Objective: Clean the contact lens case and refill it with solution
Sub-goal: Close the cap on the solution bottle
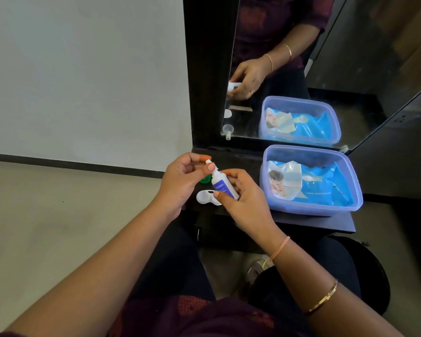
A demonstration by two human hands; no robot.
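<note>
Gripping the small white solution bottle with the blue label, the right hand is closing around its body while the left hand is pinching at the nozzle tip. The white plastic lens case is sitting open on the dark shelf just below, beside a green cap; best to be keeping the tip off the wells.

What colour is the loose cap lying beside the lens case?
Green cap, in the head view, partly behind the left hand.

The tub blocks the shelf's right half; bare shelf lies between tub and case.
</note>
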